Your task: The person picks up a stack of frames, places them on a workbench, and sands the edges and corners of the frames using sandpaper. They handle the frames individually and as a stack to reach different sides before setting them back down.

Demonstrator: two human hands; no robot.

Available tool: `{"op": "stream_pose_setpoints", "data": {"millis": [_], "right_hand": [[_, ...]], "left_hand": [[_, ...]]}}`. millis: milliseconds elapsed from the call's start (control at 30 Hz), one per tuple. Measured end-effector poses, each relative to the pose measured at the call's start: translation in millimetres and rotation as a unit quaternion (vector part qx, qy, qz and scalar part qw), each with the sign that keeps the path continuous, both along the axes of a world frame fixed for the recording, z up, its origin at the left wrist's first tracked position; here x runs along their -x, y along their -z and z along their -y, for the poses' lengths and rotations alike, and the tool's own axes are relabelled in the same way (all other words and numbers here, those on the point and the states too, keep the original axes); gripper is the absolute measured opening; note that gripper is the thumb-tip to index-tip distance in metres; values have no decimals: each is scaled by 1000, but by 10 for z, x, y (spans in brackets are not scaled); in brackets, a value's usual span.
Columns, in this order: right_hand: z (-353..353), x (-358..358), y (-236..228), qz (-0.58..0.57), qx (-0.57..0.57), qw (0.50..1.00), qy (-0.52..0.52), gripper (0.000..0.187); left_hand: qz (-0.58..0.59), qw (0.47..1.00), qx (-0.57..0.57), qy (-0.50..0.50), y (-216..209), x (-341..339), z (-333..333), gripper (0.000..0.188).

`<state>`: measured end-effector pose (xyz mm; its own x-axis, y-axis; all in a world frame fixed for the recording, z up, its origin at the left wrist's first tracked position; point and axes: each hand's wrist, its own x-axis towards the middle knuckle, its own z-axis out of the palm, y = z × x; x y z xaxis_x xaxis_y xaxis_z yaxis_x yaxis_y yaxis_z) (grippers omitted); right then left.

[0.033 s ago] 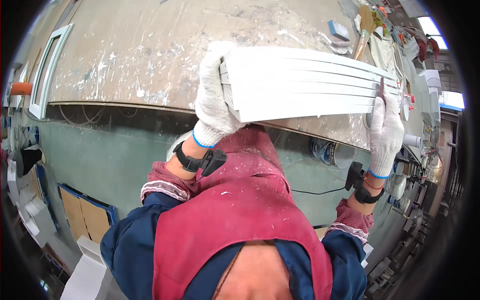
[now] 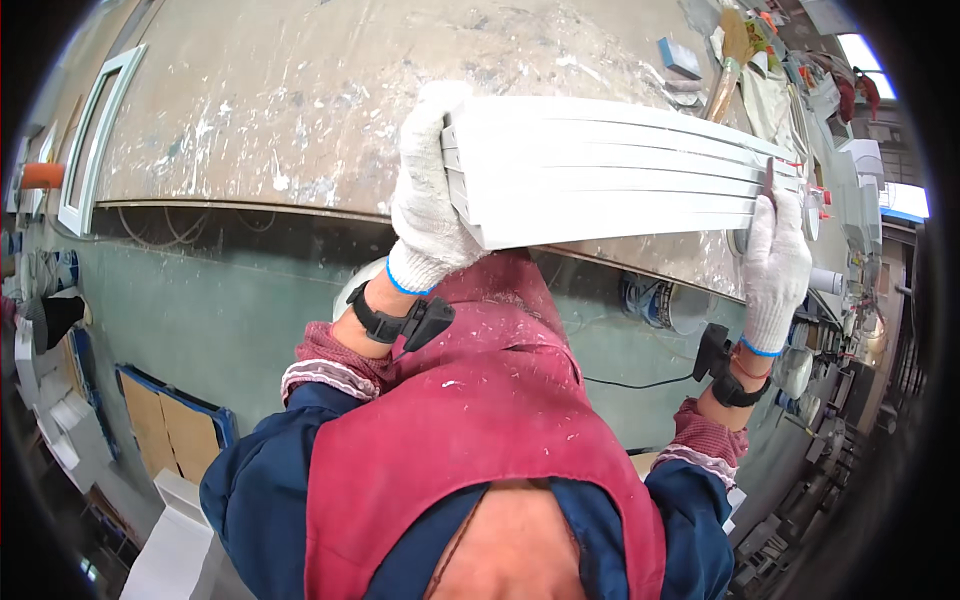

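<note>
A stack of long white slats (image 2: 600, 165) lies across the front of the workbench, its near edge jutting past the bench edge. My left hand (image 2: 430, 190), in a white knit glove, is closed around the left end of the stack. At the right end, my gloved right hand (image 2: 775, 245) pinches a thin, dark reddish-brown strip (image 2: 769, 178) whose tip rests against the slats. The exact kind of this strip is too small to make out. Its palm side and the left hand's fingertips are partly hidden.
Paint-spattered workbench (image 2: 300, 120); a brush (image 2: 732, 60) and a blue box (image 2: 679, 59) lie at its far right. A pale frame (image 2: 100, 140) leans at the left end. Buckets (image 2: 650, 300) stand beneath the bench. A cable (image 2: 635, 385) runs from my right wrist.
My right hand and the strip have shifted very slightly right and nearer to me. My left hand still grips the stack, which has barely moved.
</note>
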<state>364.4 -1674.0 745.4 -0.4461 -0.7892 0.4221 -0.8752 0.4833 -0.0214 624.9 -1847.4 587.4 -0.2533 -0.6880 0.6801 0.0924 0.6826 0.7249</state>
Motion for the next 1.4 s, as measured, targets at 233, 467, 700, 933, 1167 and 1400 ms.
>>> {"op": "stream_pose_setpoints", "data": {"millis": [233,467,700,933,1167,1400], "right_hand": [[-382,551,97,0,2,997,77,35],[-437,114,130,26,1,996,87,36],[-47,-1313,7,34,-78,982,-171,31],[225,-2091,146,118,-68,907,-398,29],[-222,-1002,-79,84,-88,991,60,25],[46,-1575,50,-15,-59,940,-336,28]], "left_hand": [[-26,999,25,2,232,-59,-133,85],[-26,999,-9,20,294,-79,-244,86],[-66,996,-48,21,452,-51,-338,79],[-43,995,46,77,483,9,-91,69],[-126,972,-170,99,520,45,-242,87],[-148,988,14,44,472,94,-214,89]]}}
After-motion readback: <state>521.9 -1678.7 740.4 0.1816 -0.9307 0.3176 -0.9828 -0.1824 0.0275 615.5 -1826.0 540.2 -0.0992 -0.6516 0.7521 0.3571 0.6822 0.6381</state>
